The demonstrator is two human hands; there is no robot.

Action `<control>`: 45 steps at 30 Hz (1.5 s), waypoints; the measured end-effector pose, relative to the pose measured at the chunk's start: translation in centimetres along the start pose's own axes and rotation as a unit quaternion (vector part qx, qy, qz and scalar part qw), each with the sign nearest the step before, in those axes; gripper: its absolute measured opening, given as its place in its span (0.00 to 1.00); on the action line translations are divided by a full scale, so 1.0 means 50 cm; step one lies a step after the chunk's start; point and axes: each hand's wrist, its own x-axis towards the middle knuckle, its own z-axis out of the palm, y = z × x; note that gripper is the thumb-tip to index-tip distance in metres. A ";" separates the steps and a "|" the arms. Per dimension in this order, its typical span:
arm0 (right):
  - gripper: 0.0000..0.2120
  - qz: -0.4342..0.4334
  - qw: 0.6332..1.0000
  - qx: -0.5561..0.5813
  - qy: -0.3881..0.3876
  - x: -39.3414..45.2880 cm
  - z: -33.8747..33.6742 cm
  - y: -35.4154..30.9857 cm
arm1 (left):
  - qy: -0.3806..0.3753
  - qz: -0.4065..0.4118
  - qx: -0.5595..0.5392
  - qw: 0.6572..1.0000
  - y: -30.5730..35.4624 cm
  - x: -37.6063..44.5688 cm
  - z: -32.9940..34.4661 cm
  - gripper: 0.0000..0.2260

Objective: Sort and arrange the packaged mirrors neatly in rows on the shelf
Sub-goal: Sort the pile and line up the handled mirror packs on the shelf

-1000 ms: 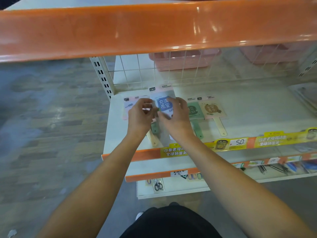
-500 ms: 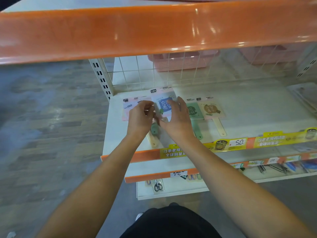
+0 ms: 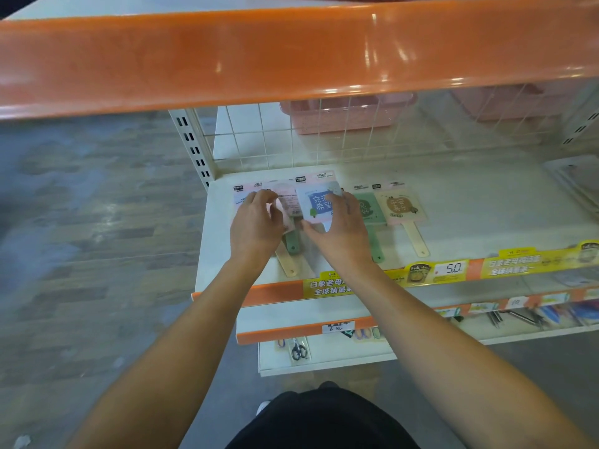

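Note:
Several packaged hand mirrors lie in a row on the cream shelf. My right hand pinches the lower edge of the blue-label mirror pack and lifts it slightly. My left hand rests with curled fingers on the pink mirror packs at the left; a pink pack with a printed label sits under its fingertips. A green mirror pack and a beige mirror pack lie to the right, handles pointing toward me. Green and beige handles stick out below my left hand.
An orange shelf edge crosses the top of the view. A wire grid back stands behind the shelf, with pink baskets beyond it. A yellow price strip lines the front edge. Lower shelves hold scissors.
The blue-label pack has shifted a little to the right and away from me. My left hand has spread over the pink packs; both hands stay close together.

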 end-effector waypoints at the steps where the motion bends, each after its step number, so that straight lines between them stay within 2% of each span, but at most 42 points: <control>1: 0.32 -0.001 1.000 -0.005 0.001 -0.001 0.000 0.002 | -0.002 0.002 0.015 1.000 0.000 0.001 0.000 0.13; 6: 0.31 0.006 0.999 -0.031 -0.009 -0.003 0.005 0.011 | -0.027 0.035 0.143 0.989 0.000 0.003 0.006 0.18; 9: 0.31 0.024 0.999 -0.026 -0.023 -0.004 0.006 0.014 | -0.032 0.042 0.179 0.982 -0.004 0.002 0.009 0.19; 20: 0.29 0.072 0.991 -0.074 -0.081 0.004 0.024 0.015 | -0.029 0.025 0.171 0.985 -0.015 0.004 0.002 0.17; 30: 0.23 0.045 0.986 -0.135 -0.084 0.003 0.030 0.009 | -0.024 0.026 0.162 0.986 -0.020 0.007 0.001 0.16; 45: 0.21 0.030 0.980 -0.162 -0.110 0.005 0.025 0.003 | -0.034 0.018 0.154 0.987 -0.025 0.007 0.006 0.16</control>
